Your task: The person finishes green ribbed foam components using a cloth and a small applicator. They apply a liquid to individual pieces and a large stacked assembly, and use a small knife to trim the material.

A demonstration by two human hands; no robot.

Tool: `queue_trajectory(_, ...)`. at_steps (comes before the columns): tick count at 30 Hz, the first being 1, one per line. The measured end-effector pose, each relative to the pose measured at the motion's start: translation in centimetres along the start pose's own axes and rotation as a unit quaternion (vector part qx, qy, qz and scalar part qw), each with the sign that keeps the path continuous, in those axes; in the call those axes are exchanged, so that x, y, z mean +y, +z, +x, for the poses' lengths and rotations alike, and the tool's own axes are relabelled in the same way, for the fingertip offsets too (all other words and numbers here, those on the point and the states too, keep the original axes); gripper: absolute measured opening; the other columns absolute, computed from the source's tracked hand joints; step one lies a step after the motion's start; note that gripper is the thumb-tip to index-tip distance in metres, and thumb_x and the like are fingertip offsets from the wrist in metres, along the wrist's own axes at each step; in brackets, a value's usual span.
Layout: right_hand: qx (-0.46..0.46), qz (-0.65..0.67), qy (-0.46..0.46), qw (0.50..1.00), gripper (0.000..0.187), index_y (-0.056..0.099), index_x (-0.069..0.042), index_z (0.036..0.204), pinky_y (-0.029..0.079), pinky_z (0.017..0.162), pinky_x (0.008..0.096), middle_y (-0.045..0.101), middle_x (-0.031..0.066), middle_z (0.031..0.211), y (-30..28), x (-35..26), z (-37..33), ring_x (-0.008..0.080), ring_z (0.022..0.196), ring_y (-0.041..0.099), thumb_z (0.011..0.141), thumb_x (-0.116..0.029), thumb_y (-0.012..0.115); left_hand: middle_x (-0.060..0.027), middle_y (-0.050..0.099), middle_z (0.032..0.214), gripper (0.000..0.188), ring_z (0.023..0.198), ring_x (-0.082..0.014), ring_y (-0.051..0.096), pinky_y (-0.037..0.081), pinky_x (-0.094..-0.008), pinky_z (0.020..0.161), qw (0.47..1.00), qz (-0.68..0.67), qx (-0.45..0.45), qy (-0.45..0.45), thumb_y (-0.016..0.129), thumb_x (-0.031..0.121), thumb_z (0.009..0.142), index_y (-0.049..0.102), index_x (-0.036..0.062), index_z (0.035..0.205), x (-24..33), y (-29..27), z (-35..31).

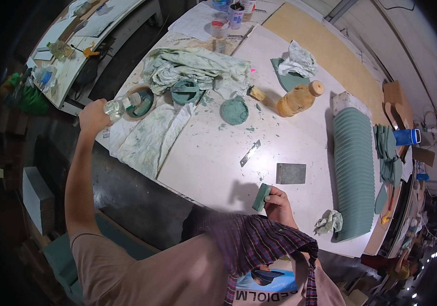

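Note:
My left hand (94, 118) is closed around a clear plastic bottle (114, 110) at the table's left edge. The bottle lies tilted on its side, its neck pointing toward a round brown-rimmed bowl (152, 108) with a greenish thing inside. Whether liquid flows from it is too small to tell. In my right hand (278, 201), near the front edge, a small green block (261, 197) is pinched upright between thumb and fingers. A grey rectangular block (290, 174) lies just beyond that hand, and a flat metal blade (250, 153) rests farther left.
Stained cloths (193, 66) are heaped behind the bowl, beside a green-smeared tub (186, 93). A round green lump (234, 111) and an orange-brown bottle (300, 99) occupy the middle. Along the right stands a long row of stacked green pieces (354, 173), with crumpled paper (329, 222) near its front end.

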State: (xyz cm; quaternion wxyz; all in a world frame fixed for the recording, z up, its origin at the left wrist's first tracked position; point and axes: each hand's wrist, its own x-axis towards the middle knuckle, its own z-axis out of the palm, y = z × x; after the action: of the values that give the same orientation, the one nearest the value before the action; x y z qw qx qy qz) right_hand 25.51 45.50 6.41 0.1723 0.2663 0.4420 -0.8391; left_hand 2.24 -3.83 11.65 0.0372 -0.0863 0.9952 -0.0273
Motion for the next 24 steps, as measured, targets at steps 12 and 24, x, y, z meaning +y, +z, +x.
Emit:
queue_trajectory(12, -0.016, 0.003, 0.001, 1.0, 0.018, 0.068, 0.001, 0.092, 0.048, 0.08, 0.0279, 0.068, 0.0052, 0.086, -0.2, 0.0, -0.1, 0.0132, 0.081, 0.06, 0.076, -0.003, 0.06, -0.0127, 0.071, 0.09, 0.045, 0.09, -0.0338, 0.068, 0.052, -0.0452, 0.075, 0.999, -0.005, -0.018, 0.035, 0.084, 0.013, 0.052, 0.068, 0.0099, 0.095, 1.0, 0.5, -0.6)
queue_trajectory(24, -0.006, -0.004, 0.005, 1.0, 0.018, 0.068, 0.001, 0.092, 0.046, 0.076, 0.0264, 0.066, 0.0039, 0.083, -0.1, 0.1, -0.1, 0.0116, 0.077, 0.057, 0.076, -0.004, 0.061, -0.0148, 0.07, 0.088, 0.025, 0.09, -0.0342, 0.067, 0.052, -0.0469, 0.076, 0.996, 0.062, 0.019, 0.053, 0.069, 0.007, 0.067, 0.069, 0.0091, 0.093, -0.3, -1.1, -1.3)
